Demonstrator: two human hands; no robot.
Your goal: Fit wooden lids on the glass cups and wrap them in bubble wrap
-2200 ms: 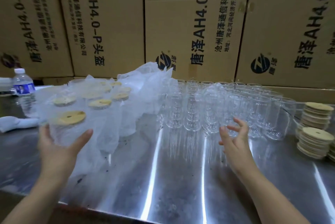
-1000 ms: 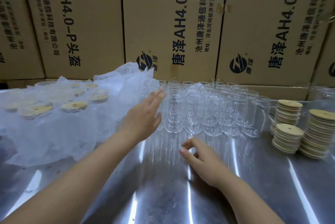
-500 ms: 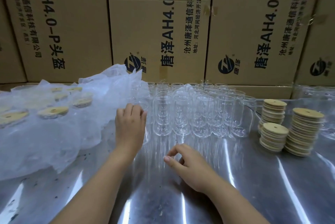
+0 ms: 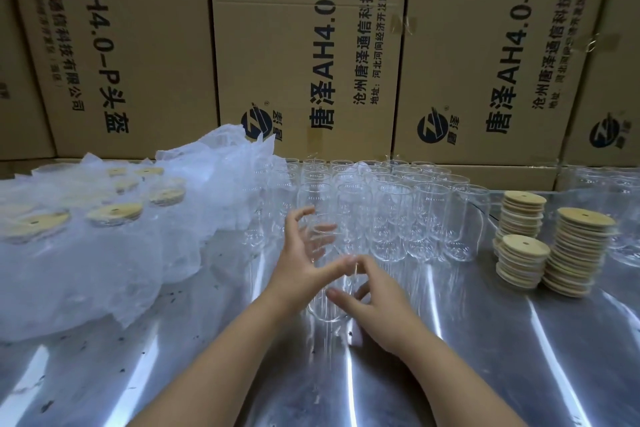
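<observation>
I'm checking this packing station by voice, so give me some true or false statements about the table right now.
Wooden lids stand in stacks at the right of the steel table. True.
The glass cup between the left hand and right hand has a lid on. False: no lid is on it.
Bubble-wrapped cups sit left of the bare cups. True.
The cardboard boxes behind are unprinted. False: they carry dark lettering.

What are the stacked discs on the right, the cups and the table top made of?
Stacked discs: pale wood or bamboo, matte, going by the flat tan faces.
Cups: clear glass, glossy; you see straight through the walls.
Table top: likely stainless steel, shiny, with long streaky bright reflections.
</observation>
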